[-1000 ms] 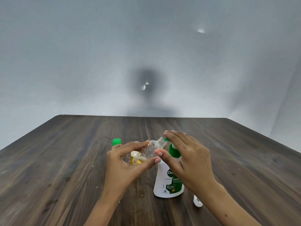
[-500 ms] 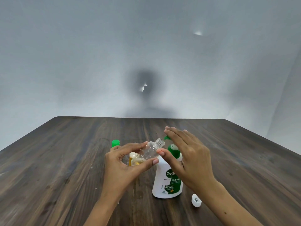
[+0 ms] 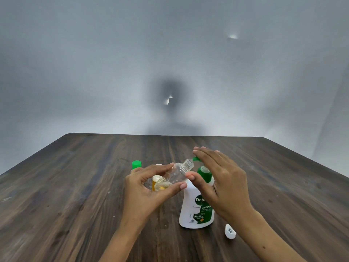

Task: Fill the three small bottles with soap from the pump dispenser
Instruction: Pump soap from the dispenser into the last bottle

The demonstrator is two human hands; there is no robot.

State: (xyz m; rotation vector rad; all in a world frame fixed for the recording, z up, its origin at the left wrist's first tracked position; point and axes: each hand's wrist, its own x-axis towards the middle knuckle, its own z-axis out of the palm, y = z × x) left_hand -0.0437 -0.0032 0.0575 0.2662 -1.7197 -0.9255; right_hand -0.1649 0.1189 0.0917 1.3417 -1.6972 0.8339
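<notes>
Under the green spout, left hand grips clear bottle tilted so its mouth catches soap; right hand, fingers flat, presses pump dispenser.

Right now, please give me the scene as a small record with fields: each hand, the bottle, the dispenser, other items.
left hand: holds clear small bottle, tilted, open neck at the green nozzle
right hand: fingers flat on the pump head
bottle content: a little yellow soap at its bottom
pump dispenser: white, upright on wooden table
white cap: lies right of dispenser
green cap: behind left hand
</notes>
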